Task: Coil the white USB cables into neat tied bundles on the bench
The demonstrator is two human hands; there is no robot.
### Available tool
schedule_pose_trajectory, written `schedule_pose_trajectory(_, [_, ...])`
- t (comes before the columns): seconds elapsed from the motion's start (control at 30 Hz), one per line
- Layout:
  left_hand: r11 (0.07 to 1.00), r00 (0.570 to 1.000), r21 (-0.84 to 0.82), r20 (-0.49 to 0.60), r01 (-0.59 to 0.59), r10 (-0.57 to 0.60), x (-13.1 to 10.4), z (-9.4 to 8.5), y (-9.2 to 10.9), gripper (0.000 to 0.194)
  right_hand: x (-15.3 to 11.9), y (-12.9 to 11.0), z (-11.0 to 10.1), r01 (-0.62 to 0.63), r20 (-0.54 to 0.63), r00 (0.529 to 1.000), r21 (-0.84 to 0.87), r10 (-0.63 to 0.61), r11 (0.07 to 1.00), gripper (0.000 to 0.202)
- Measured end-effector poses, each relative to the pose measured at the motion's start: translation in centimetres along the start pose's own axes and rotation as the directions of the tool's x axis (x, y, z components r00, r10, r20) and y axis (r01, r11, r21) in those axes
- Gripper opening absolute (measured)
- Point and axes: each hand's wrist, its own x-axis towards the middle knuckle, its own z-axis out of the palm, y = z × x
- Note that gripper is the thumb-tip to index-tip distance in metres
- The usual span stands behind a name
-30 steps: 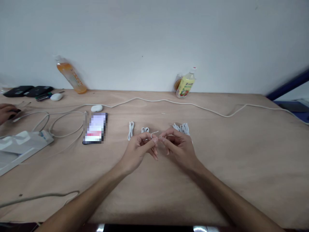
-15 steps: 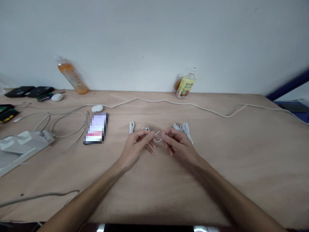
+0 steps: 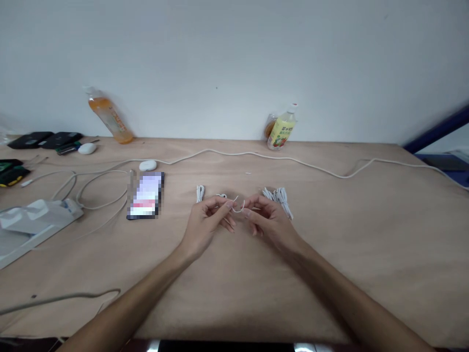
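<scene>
Between my two hands a short white wire tie [image 3: 238, 210] bends in a U, its ends pointing up. My left hand [image 3: 211, 215] pinches one side of it between thumb and forefinger. My right hand [image 3: 266, 214] pinches the other side the same way. Just behind my left hand lies a bundled white cable [image 3: 200, 192], and a second small coil [image 3: 222, 195] is partly hidden by the fingers. Beyond my right hand are more bundled white cables [image 3: 281, 196], partly covered by that hand.
A phone [image 3: 146, 195] and a white earbud case [image 3: 148, 165] lie left of my hands. A long white cord [image 3: 252, 154] crosses the table. An orange drink bottle [image 3: 112, 117] and a yellow-labelled bottle [image 3: 283, 128] stand by the wall. A white power strip [image 3: 40, 220] sits far left.
The wire tie has bent further into a U, with its right end now showing upright. My fingertips have shifted slightly closer together.
</scene>
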Motion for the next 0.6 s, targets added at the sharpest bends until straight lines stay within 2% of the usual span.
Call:
schedule_pose_trajectory(0.23, [0.999,1.0,-0.031,0.003,0.017,-0.016,-0.2,-0.02,-0.28,0.041,0.13,0.15,-0.15,-0.008,-0.021,1.0,0.005,0.008,1.0,0.038])
schedule_pose_trajectory(0.37, [0.993,0.999,-0.109,0.004,0.051,-0.051,-0.25,0.0,-0.33,0.038,0.14,0.18,-0.21,-0.03,-0.029,0.999,0.015,0.03,0.999,0.039])
schedule_pose_trajectory(0.6, [0.962,0.992,-0.241,0.067,0.124,-0.111,0.0,0.13,-0.51,0.036,0.1,0.16,-0.14,-0.059,-0.005,0.998,0.055,0.059,0.997,0.038])
